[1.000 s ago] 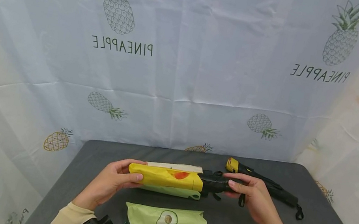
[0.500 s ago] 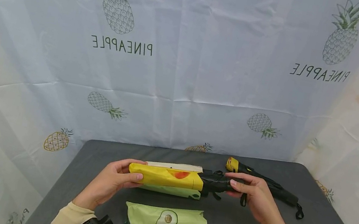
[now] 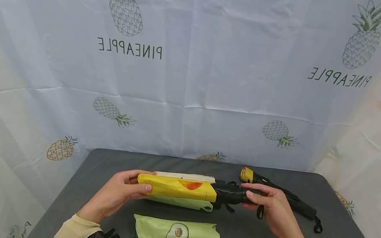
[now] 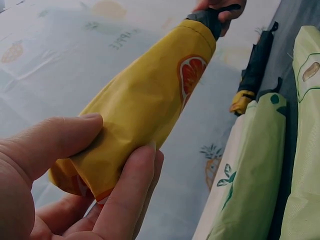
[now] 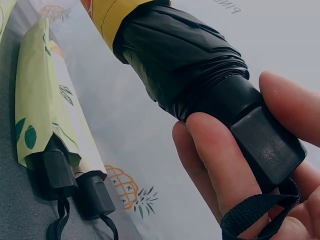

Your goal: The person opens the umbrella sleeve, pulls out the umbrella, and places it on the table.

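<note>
A folded black umbrella (image 3: 230, 194) sits lengthwise in a yellow sleeve (image 3: 174, 187) with a grapefruit print, held above the table. My left hand (image 3: 114, 192) pinches the sleeve's far-left end between thumb and fingers. With its thumb and fingertips, my right hand (image 3: 274, 214) grips the black handle (image 5: 267, 142); a wrist strap (image 5: 255, 210) loops by the palm. Black pleated cloth shows between the sleeve's mouth and the handle, while the sleeve hides the rest. Below lies a flat light-green sleeve (image 3: 151, 231) with an avocado print.
Behind the yellow sleeve lie a cream-sleeved umbrella (image 3: 184, 176) and a green-sleeved one (image 3: 175, 202), both with black handles. An unsleeved black umbrella with a yellow end (image 3: 298, 204) rests at the back right of the dark table (image 3: 122, 159). Pineapple-print cloth (image 3: 198, 73) hangs behind.
My right hand has moved slightly right with the handle. A little more black umbrella shows past the sleeve's mouth. My left hand has stayed nearly in place.
</note>
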Demonstrator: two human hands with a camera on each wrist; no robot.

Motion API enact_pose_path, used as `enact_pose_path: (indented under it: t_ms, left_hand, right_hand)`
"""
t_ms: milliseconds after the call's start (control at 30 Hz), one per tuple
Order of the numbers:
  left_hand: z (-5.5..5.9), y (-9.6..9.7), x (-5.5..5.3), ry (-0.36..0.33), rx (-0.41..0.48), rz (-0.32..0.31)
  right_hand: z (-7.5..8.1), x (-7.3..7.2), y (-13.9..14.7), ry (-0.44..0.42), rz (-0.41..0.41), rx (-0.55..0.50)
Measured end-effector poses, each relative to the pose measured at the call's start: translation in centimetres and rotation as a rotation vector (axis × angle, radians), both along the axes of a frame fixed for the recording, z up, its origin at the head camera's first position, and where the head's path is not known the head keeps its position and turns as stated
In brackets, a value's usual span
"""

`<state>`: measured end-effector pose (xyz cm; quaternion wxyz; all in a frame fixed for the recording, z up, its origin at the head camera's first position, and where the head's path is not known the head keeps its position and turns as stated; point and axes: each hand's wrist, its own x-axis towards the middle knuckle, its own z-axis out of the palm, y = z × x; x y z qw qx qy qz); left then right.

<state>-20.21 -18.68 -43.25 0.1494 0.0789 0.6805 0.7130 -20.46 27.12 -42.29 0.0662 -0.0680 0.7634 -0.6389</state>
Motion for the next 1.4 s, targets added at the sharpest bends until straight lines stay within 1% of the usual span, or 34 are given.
enact_pose_path:
  t_ms: [333,667,967,1267,1400]
  left_hand:
    - [0.1,-0.1,-0.1,0.004,0.009,-0.01]
    - [0.1,-0.1,-0.1,-0.01,-0.008,-0.008]
    - [0.1,-0.2,-0.1,-0.016,0.006,-0.016]
    - [0.3,-0.3,-0.1,-0.019,0.0,-0.009]
    - [0.3,-0.4,-0.1,-0.014,0.002,-0.013]
  right_hand:
    - [0.0,0.0,0.4,0.001,-0.018,-0.017]
    - [0.0,0.0,0.9,0.015,-0.009,-0.021]
    - [0.0,-0.1,1.1,0.015,-0.005,-0.026]
    - [0.2,-0.1,1.6,0.0,-0.022,-0.001]
    - [0.2,0.0,2.0,-0.004,-0.023,-0.008]
